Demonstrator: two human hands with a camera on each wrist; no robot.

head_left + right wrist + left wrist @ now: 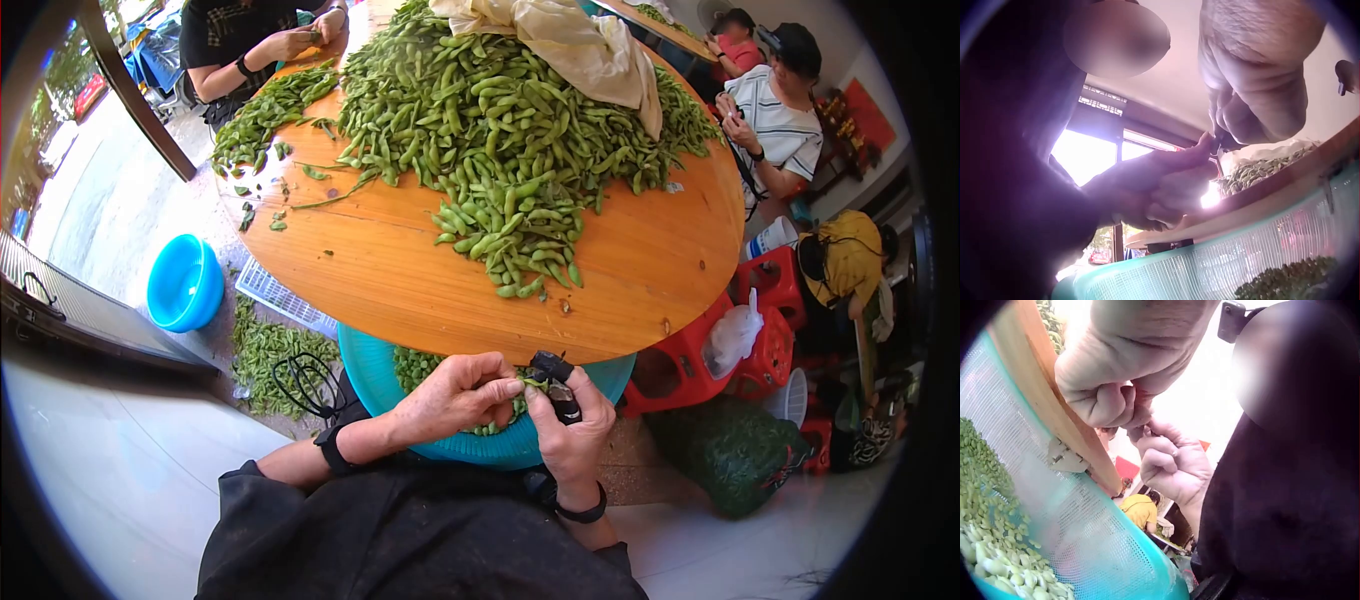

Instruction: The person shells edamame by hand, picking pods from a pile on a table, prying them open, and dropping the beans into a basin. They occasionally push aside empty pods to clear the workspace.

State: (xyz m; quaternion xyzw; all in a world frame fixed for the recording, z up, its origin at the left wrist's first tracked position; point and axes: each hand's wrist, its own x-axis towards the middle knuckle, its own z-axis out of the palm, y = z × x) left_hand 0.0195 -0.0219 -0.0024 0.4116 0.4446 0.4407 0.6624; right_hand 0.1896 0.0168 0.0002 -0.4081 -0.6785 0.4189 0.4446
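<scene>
In the head view, a green pod (537, 383) is pinched between the fingertips of both hands above a turquoise basket (360, 370). The left hand (455, 400) has its fingers curled in; the right hand (575, 425) has black material (552, 367) about its fingers, whether wrapped or held I cannot tell. In the left wrist view, the left hand (1129, 356) meets the right hand (1175, 465) at the fingertips. Green beans (1007, 562) lie in the basket (1091, 531). The right wrist view has the right hand (1257, 75) touching the left hand (1160, 194).
A heap of pods (500, 130) covers much of the wooden table (640, 260), partly under a pale cloth (590, 50). People sit around it. A blue basin (185, 283) and loose pods (275, 360) are on the floor at left; red stools (690, 360) stand at right.
</scene>
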